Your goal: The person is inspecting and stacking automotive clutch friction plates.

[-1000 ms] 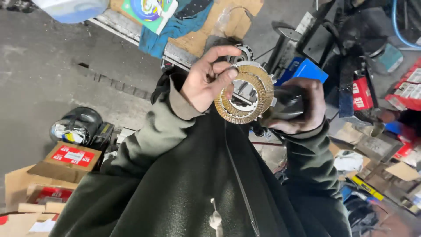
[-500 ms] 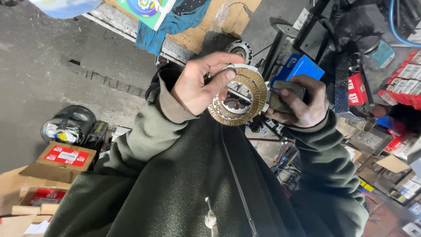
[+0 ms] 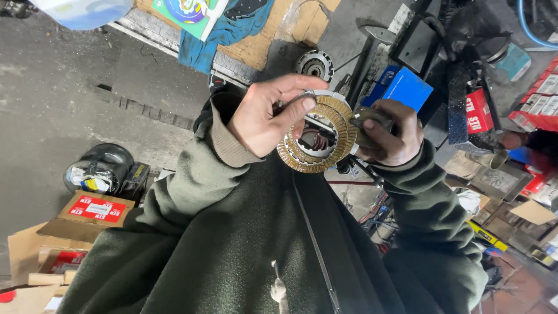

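Observation:
My left hand [image 3: 268, 113] pinches the rim of a stack of round, tan ring-shaped friction plates [image 3: 322, 150] with thin metal rings between them. My right hand [image 3: 390, 132] grips the same stack from the right side, thumb on its edge. The stack is held in the air in front of my chest, tilted toward me, and its centre is open. Dark green sleeves cover both my arms. A round metal hub with a toothed centre [image 3: 314, 63] lies on the floor just beyond the hands.
A blue box [image 3: 407, 88] and red-and-white cartons [image 3: 480, 110] lie to the right among scattered parts. Cardboard boxes [image 3: 87, 212] and a dark round container [image 3: 104, 166] sit at the left on the concrete floor. Cardboard and a blue cloth [image 3: 226, 32] lie ahead.
The ring stack has tilted a little and shifted slightly left and down in view. Both hands keep their hold on it; the left thumb and fingers have moved along the rim.

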